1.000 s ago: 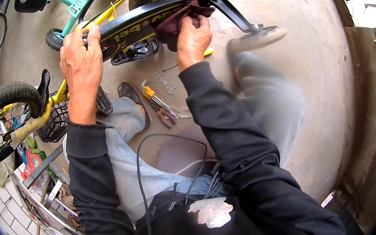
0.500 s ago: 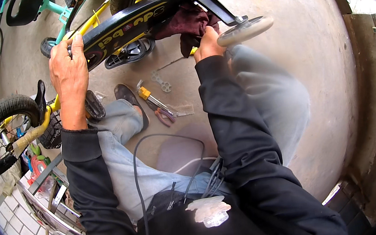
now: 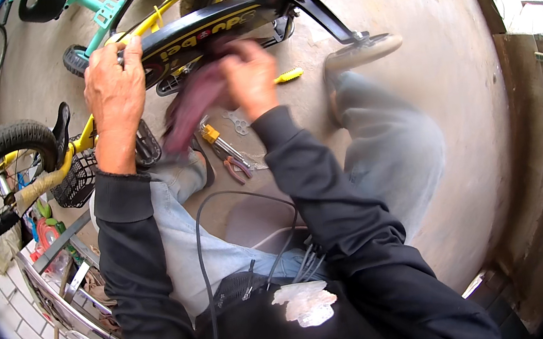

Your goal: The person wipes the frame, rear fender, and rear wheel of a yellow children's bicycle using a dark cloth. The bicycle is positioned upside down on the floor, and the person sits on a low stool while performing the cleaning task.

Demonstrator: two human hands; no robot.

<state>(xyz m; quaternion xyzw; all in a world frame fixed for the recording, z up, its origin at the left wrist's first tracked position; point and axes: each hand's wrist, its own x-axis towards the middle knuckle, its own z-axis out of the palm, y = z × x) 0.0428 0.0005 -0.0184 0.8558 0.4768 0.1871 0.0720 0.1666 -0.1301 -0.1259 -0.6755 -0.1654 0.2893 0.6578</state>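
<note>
As the right hand (image 3: 253, 79), blurred, its fingers seemingly bunched round a limp maroon cloth (image 3: 197, 102), swings left from beside the whitish training wheel (image 3: 367, 52), the long black chain guard (image 3: 225, 23) on the yellow bicycle (image 3: 146, 27) shows its right end uncovered; wiping there seems paused. The left hand (image 3: 115, 84) curls at the guard's left end, exact grip hidden.

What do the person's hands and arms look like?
The left sleeve and right sleeve are long, black and creased, with no visible markings; a broad cuff ends the left one. The left hand and right hand wear no gloves.
</note>
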